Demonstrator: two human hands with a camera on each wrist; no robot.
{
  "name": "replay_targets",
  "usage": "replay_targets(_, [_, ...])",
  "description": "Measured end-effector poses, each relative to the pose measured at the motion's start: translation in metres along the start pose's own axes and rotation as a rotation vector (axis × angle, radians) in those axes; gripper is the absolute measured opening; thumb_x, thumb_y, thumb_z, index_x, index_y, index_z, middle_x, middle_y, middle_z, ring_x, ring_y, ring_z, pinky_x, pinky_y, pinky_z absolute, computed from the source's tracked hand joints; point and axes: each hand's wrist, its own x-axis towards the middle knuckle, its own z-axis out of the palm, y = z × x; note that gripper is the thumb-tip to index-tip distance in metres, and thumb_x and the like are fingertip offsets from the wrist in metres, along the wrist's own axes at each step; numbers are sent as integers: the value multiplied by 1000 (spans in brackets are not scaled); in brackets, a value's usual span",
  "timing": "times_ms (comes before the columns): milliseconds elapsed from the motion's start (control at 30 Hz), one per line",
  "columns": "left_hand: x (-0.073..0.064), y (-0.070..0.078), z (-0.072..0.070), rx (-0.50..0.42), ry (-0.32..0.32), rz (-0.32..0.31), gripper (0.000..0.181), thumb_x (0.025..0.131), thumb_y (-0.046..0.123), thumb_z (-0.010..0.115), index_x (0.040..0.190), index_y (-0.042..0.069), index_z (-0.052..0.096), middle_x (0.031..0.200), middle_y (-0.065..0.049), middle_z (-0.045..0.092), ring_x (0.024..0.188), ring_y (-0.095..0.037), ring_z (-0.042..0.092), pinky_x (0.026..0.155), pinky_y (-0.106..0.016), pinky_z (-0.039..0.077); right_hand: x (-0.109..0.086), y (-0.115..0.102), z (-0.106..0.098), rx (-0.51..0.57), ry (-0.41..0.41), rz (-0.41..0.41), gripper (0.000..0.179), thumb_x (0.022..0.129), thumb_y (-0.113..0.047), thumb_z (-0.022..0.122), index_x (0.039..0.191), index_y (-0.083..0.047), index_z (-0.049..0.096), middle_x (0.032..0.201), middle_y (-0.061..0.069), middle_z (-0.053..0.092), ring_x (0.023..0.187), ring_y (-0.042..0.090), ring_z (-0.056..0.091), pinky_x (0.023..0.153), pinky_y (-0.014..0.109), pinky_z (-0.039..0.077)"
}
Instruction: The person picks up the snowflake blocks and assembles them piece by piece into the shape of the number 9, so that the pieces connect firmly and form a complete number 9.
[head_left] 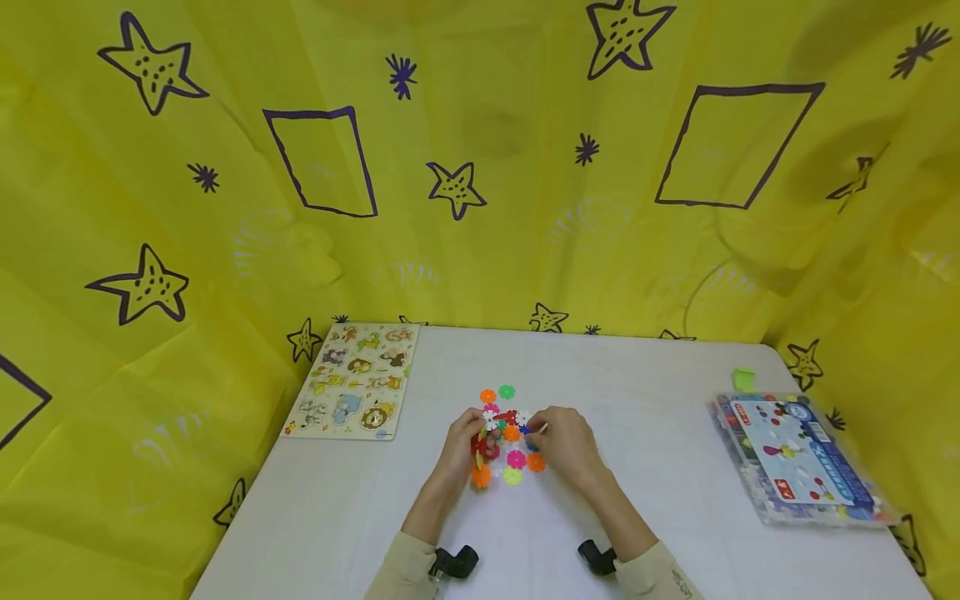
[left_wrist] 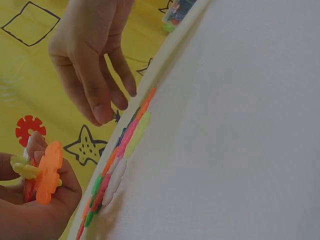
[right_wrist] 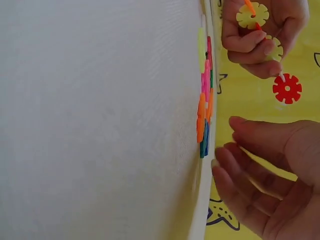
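My left hand (head_left: 457, 450) grips a joined chain of notched plastic flower discs. In the left wrist view an orange disc (left_wrist: 49, 172) and a yellow disc (left_wrist: 26, 167) sit at its fingers, and a red disc (left_wrist: 30, 131) sticks out beyond them. My right hand (head_left: 567, 442) hovers just right of the chain. Seen from the right wrist, its thumb and bent fingers (right_wrist: 245, 165) are apart, with nothing visible between them. Loose flower discs lie on the table beneath, among them a pink one (head_left: 516, 459), an orange one (head_left: 536, 462) and a green one (head_left: 507, 392).
On the white table (head_left: 630, 383), a wooden animal puzzle board (head_left: 400, 400) lies at the back left. A clear plastic case (head_left: 795, 458) with a printed sheet is at the right, and a small green piece (head_left: 744, 379) lies behind it. Yellow cloth (head_left: 510, 250) hangs around the table.
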Motion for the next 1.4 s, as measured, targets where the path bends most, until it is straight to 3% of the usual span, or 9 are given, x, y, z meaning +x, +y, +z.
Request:
replay_targets(100, [-1, 0, -1, 8, -16, -5, 13, 109, 10, 38, 102, 7, 48, 86, -8, 59, 70, -16, 49, 66, -23, 46, -1, 3, 1, -36, -65, 89, 18, 79, -16, 93, 88, -7, 80, 82, 0, 73, 73, 15, 64, 69, 35, 57])
replay_targets(267, [-1, 0, -1, 24, -49, -20, 17, 112, 23, 42, 108, 7, 48, 87, -7, 54, 71, -15, 47, 68, -24, 45, -3, 3, 1, -43, -122, 118, 22, 80, -14, 92, 95, -4, 79, 88, 4, 71, 81, 20, 64, 78, 41, 58])
replay_targets(400, [-1, 0, -1, 51, -59, -29, 30, 109, 34, 52, 106, 4, 53, 85, -4, 51, 71, -15, 46, 68, -23, 44, -3, 2, 2, -36, -128, 127, 23, 81, -13, 91, 99, -4, 79, 88, 4, 70, 82, 20, 63, 78, 40, 58])
replay_targets(567, [-2, 2, -1, 71, -65, -30, 35, 104, 38, 63, 93, 6, 55, 80, -1, 49, 69, -16, 43, 65, -24, 41, -3, 2, 3, -8, -110, 121, 19, 79, -9, 91, 90, -6, 76, 81, 2, 68, 76, 18, 60, 75, 38, 54])
replay_targets(700, [-2, 2, -2, 62, -67, -39, 36, 103, 39, 65, 90, 7, 55, 80, -1, 49, 68, -16, 43, 65, -24, 41, -2, 3, 3, 60, -109, 146, 19, 77, -7, 92, 86, -9, 75, 78, -1, 66, 74, 17, 58, 72, 34, 53])
replay_targets(867, [0, 1, -4, 57, -76, -37, 34, 105, 35, 62, 101, 1, 58, 82, -1, 49, 70, -16, 44, 65, -24, 40, -1, 3, 0, 194, -96, 170, 16, 80, -5, 90, 79, -11, 75, 70, -3, 66, 64, 15, 58, 60, 29, 50])
replay_targets(967, [0, 1, -5, 55, -77, -27, 32, 105, 33, 60, 99, 1, 58, 81, -1, 49, 69, -16, 44, 64, -25, 40, 0, 1, -3, 293, -61, 167, 15, 82, -6, 88, 79, -11, 74, 69, -3, 67, 60, 14, 61, 56, 27, 50])
replay_targets(1200, [0, 1, -3, 58, -70, -14, 32, 106, 30, 60, 95, 0, 56, 80, -1, 49, 69, -15, 44, 63, -24, 39, 3, -4, -10, 560, 55, 177, 9, 87, -8, 85, 88, -5, 76, 75, 5, 74, 66, 29, 75, 61, 33, 62])
replay_targets(1400, [1, 0, -3, 69, -62, -20, 35, 104, 31, 62, 102, -4, 60, 80, -1, 50, 68, -15, 44, 64, -24, 40, 4, -5, -13, 761, 34, 208, 16, 89, -11, 83, 98, 1, 76, 84, 19, 76, 73, 41, 76, 68, 45, 62])
